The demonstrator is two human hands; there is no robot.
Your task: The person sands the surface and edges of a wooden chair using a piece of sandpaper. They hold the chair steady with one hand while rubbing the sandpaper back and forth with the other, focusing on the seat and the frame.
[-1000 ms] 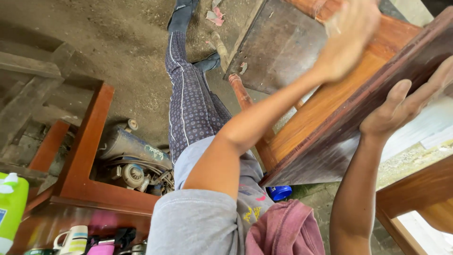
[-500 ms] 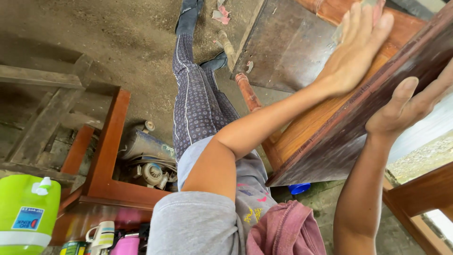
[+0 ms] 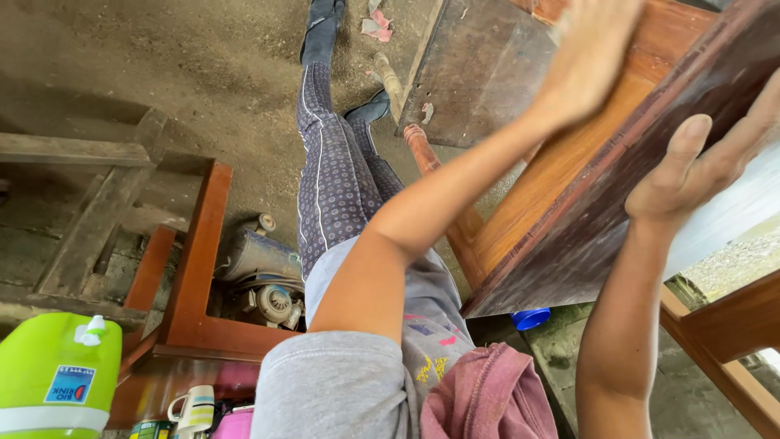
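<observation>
Wooden panel [image 3: 569, 179], reddish-brown and large, tilted across the upper right of the view, its lower corner pointing down toward a blue cap [image 3: 530, 318]. Left hand [image 3: 589, 61] flat and fully open on the panel's orange-brown face, fingers stretched together and blurred, palm pressed to the wood, nothing gripped. Right hand [image 3: 699, 171] at the panel's darker near edge, fingers spread and laid against the wood, thumb raised free, bracing rather than clasping. Both forearms reaching up from the bottom of the frame to the panel.

Left of the panel, patterned blue-grey legs [image 3: 333, 179] stretched out over a dusty earth floor [image 3: 187, 73], dark shoes at the far end. Just beyond the panel's far-left edge, a dark flat board [image 3: 475, 77] on the ground with a turned wooden post [image 3: 435, 162] beside it. Farther left of the panel, a red-brown wooden frame [image 3: 199, 276] with a grey motor [image 3: 260, 276] lying inside it. Well to the lower left of the panel, a lime-green jug [image 3: 49, 366] with a white spout, and a white mug [image 3: 193, 408] with a green stripe near it. Below the panel, a pink cloth [image 3: 487, 398] against the grey shirt [image 3: 341, 390]. Right of and below the panel, another wooden rail [image 3: 731, 325].
</observation>
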